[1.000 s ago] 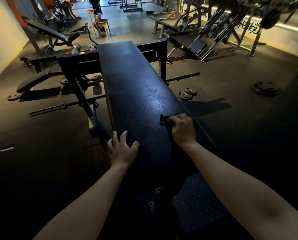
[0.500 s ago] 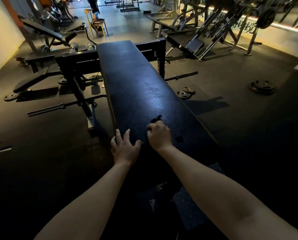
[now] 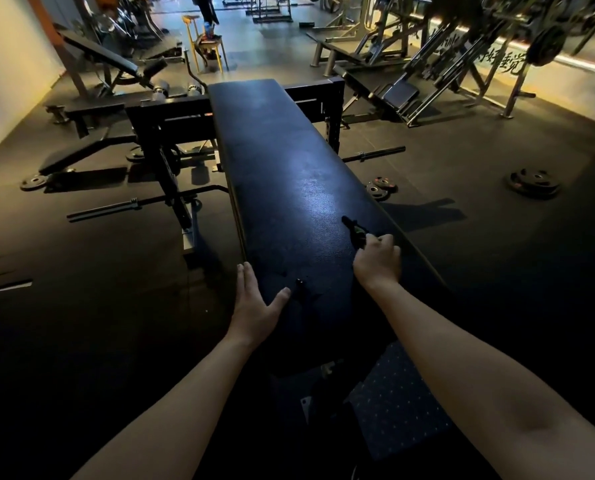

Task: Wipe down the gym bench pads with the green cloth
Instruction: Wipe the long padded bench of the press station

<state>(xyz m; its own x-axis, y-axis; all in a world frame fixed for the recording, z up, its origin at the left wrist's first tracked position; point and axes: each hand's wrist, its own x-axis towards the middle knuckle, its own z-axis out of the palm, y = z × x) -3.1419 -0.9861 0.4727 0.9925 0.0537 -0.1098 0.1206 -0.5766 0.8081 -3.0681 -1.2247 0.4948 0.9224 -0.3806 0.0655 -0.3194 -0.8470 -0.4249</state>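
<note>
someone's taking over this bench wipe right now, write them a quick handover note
Left hand: flat, fingers straight, resting on the near left edge of the bench pad.
Right hand: grips the green cloth on the pad's right side, near end.
Done: cannot tell which parts are wiped.
To do: likely the long far stretch of the pad ahead of the cloth.

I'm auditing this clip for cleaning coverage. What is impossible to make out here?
Head view:
- green cloth: mostly hidden inside the right hand; only a dark end shows.
- bench pad: near end lost in shadow, wiped areas untellable.
- small dark object beside the left hand: too dim to identify.
</note>
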